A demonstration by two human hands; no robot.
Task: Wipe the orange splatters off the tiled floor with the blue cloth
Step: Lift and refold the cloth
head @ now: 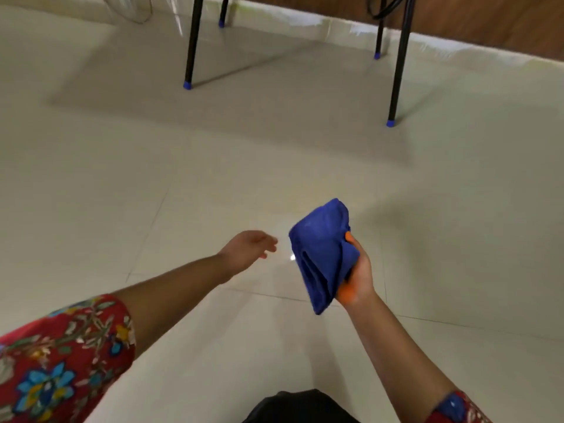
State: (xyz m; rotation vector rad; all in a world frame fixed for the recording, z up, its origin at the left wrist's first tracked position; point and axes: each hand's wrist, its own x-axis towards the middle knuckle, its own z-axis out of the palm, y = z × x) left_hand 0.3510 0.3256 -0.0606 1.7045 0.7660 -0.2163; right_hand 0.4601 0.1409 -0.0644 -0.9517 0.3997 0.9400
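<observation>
1. Pale glossy floor tiles [213,178] fill nearly the whole view, with a wooden wall base at the far edge and black table legs [192,41] with blue caps standing on them well beyond the hands.
2. Taking the blue cloth [323,254] as the landmark: it is bunched up and lifted clear of the floor, held in the air, not pressed to any tile.
3. The right hand [357,270] is closed around the cloth from its right side, fingers wrapped into the folds; orange stain shows on that hand at the thumb tip and near the heel of the palm.
4. The left hand [247,248] floats just left of the cloth, fingers loosely spread and curled, holding nothing.
5. No orange splatter is visible on the tiles around or beneath the cloth; only a bright glint of reflected light lies between the cloth and the left hand.
6. Judging from that, the wiping looks largely or wholly done in the visible area, though blur and tiles outside the view leave room for missed spots.
</observation>
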